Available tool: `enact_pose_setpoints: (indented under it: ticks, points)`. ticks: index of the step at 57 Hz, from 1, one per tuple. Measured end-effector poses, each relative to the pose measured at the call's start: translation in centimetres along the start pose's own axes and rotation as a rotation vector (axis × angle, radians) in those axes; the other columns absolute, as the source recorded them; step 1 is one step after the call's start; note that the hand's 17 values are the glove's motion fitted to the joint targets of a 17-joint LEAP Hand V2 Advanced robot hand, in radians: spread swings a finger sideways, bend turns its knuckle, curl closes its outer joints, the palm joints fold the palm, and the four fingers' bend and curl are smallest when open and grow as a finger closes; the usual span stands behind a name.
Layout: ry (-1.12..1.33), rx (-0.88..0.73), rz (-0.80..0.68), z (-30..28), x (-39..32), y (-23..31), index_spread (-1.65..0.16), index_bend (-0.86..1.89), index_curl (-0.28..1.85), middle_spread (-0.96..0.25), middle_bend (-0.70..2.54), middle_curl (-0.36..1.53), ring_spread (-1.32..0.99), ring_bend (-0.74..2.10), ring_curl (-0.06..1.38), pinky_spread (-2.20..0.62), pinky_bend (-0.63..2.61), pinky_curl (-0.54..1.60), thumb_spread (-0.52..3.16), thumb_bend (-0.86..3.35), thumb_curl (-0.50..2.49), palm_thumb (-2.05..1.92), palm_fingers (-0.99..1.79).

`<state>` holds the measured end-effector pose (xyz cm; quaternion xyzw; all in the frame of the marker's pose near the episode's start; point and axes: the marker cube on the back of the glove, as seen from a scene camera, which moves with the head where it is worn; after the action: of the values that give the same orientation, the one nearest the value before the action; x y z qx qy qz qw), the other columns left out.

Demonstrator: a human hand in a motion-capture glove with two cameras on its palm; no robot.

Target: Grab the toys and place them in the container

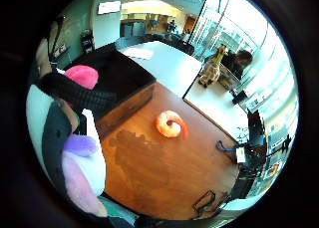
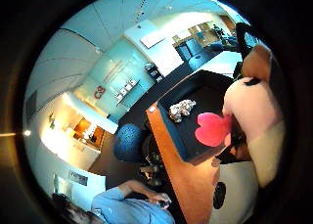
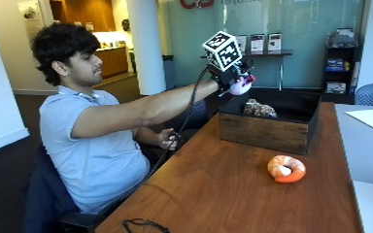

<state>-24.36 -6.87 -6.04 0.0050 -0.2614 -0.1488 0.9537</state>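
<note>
My gloved right hand (image 3: 227, 74) is raised above the near left corner of the dark wooden container (image 3: 267, 132) and grips a white, pink and black plush toy (image 3: 241, 87). The plush fills the side of both palm views (image 1: 79, 158) (image 2: 252, 111), its pink part (image 2: 212, 129) hanging over the container's black inside (image 2: 195, 104). A grey speckled toy (image 3: 259, 108) (image 2: 182, 109) lies in the container. An orange shrimp toy (image 3: 286, 168) (image 1: 170, 124) lies on the brown table, in front of the container (image 1: 124, 83).
A white table (image 3: 371, 160) adjoins the brown one on the right, with a paper sheet (image 3: 371, 119) on it. A giraffe toy (image 1: 214, 66) stands on a farther white table. A black cable (image 3: 141, 224) lies at the table's front edge. The bare left hand (image 3: 170, 140) rests below the table edge.
</note>
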Motion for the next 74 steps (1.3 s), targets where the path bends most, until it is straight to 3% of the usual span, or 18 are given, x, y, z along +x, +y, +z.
enact_pose_setpoints:
  ticks: [11, 15, 18, 21, 23, 26, 31, 43, 54, 69, 74]
  points:
    - [-0.026, -0.051, 0.004, 3.5, -3.0, -3.1, -0.19, 0.18, 0.37, -0.10, 0.64, 0.72, -0.26, 1.15, 0.64, -0.38, 1.15, 0.56, 1.40, 0.26, 0.59, 0.76, 0.91]
    - [-0.085, -0.139, 0.034, 5.2, -3.5, -3.6, -0.18, 0.18, 0.37, -0.10, 0.65, 0.74, -0.26, 1.17, 0.65, -0.38, 1.16, 0.57, 1.43, 0.26, 0.59, 0.75, 0.89]
    - [-0.165, -0.237, 0.073, 6.3, -3.1, -3.5, -0.21, 0.20, 0.39, -0.08, 0.58, 0.73, -0.23, 1.07, 0.63, -0.34, 1.07, 0.55, 1.50, 0.24, 0.55, 0.67, 0.58]
    - [-0.212, -0.252, 0.105, 6.7, -2.3, -3.3, -0.27, 0.37, 0.49, -0.06, 0.36, 0.67, -0.18, 0.77, 0.62, -0.22, 0.96, 0.59, 1.49, 0.06, 0.43, 0.32, -0.22]
    - [-0.215, -0.227, 0.106, 6.8, -1.8, -3.2, -0.29, 0.39, 0.46, -0.05, 0.29, 0.63, -0.15, 0.61, 0.56, -0.17, 0.89, 0.54, 1.45, -0.04, 0.39, 0.15, -0.30]
    - [-0.201, -0.205, 0.110, 6.9, -0.7, -2.9, -0.31, 0.36, 0.42, -0.05, 0.22, 0.57, -0.13, 0.42, 0.45, -0.11, 0.81, 0.45, 1.38, -0.09, 0.34, -0.01, -0.26]
    - [-0.190, -0.210, 0.155, 6.6, 2.0, -2.0, -0.33, 0.33, 0.39, -0.06, 0.16, 0.52, -0.12, 0.34, 0.37, -0.04, 0.70, 0.38, 1.33, -0.08, 0.31, -0.10, -0.11]
    - [-0.086, -0.288, 0.359, 6.7, 12.5, 2.1, -0.35, 0.29, 0.38, -0.06, 0.15, 0.44, -0.09, 0.30, 0.34, 0.02, 0.64, 0.35, 1.28, -0.07, 0.24, -0.10, -0.04]
    - [0.150, -0.437, 0.534, 10.5, 20.6, 6.2, -0.35, 0.30, 0.39, -0.05, 0.16, 0.40, -0.08, 0.22, 0.33, 0.05, 0.65, 0.35, 1.27, -0.06, 0.21, -0.09, -0.04]
    - [0.259, -0.628, 0.526, 18.6, 25.8, 9.5, -0.37, 0.28, 0.39, -0.05, 0.12, 0.32, -0.07, 0.15, 0.28, 0.06, 0.71, 0.37, 1.30, -0.03, 0.22, -0.04, -0.13]
    - [0.271, -0.561, 0.482, 19.8, 26.3, 10.1, -0.37, 0.21, 0.37, -0.04, 0.14, 0.31, -0.08, 0.21, 0.29, 0.05, 0.72, 0.37, 1.32, -0.02, 0.22, -0.03, -0.08]
